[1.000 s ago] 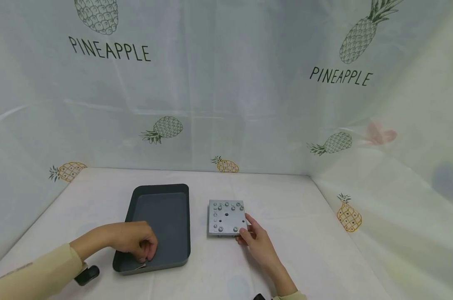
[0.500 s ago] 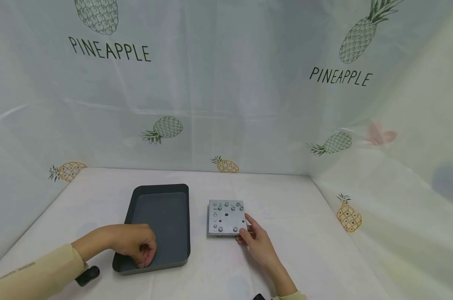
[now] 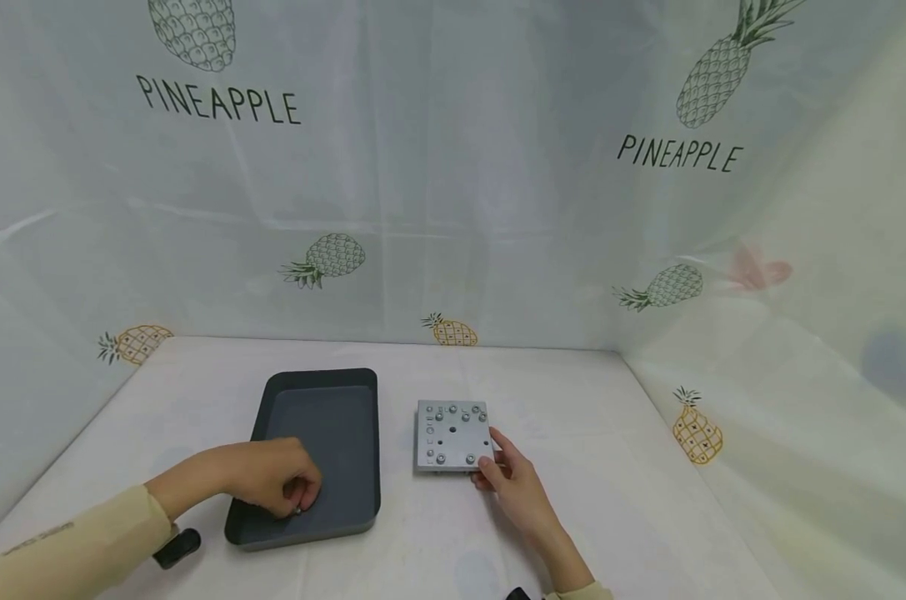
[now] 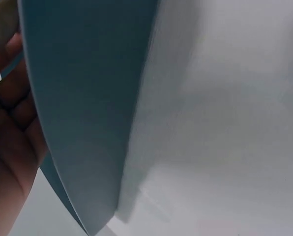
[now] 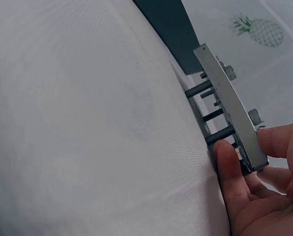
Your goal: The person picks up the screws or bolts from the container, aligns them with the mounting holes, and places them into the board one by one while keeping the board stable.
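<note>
In the head view my left hand (image 3: 280, 479) is over the near end of a dark grey tray (image 3: 340, 421), its fingers curled down. At the fingertips shows a bit of a small shiny metal piece (image 3: 297, 510), pinched and mostly hidden; its kind cannot be told. Past the tray wall (image 4: 87, 98) in the left wrist view, only part of this hand is visible. My right hand (image 3: 516, 492) grips the near right corner of a silver metal plate (image 3: 462, 439) set with several bolts. The right wrist view shows bolt shanks (image 5: 220, 133) under the plate, standing on the cloth.
A white cloth (image 3: 610, 517) covers the table. Behind and to the sides hang pale curtains (image 3: 498, 208) printed with pineapples. The tray stands left of the plate, with a strip of tabletop between them.
My left hand first shifted slightly back toward the near tray wall, then moved up and to the right. The small metal piece is now at its fingertips. My right hand and the plate stay put.
</note>
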A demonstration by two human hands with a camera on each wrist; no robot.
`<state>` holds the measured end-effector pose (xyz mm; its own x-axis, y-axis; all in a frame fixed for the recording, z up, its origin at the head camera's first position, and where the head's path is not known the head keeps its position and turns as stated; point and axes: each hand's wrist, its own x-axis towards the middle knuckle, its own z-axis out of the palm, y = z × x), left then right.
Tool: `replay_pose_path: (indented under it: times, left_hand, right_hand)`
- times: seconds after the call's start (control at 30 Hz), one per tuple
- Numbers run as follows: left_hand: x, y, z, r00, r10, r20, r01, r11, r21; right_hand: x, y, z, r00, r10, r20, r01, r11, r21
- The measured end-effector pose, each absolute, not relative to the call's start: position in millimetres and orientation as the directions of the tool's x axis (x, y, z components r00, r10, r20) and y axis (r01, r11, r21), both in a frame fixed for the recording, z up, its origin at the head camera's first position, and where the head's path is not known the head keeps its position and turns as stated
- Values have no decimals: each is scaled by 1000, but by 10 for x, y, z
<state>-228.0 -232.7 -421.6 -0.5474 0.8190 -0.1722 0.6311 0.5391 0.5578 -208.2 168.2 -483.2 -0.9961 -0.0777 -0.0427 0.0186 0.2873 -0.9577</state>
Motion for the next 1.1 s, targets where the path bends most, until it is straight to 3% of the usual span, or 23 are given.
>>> replay_pose_path:
  times: [0.4,0.83,1.1]
  left_hand:
    - [-2392,-2400,-4195,-596,789,-150,608,566,557]
    - [-2415,-2327,-4256,-627,772,-102,654,593,470]
    - [-2511,-2421,-4291,-614,786,-70,643,550,533]
  right_hand:
    - [-2077,1684,-4810,-996,-73,-46,22,298,-954]
    - [-2072,1675,-4799,-997,-66,-44,22,301,-953]
    - [-2063,1669,-4807,-997,-76,-28,5,289,-957]
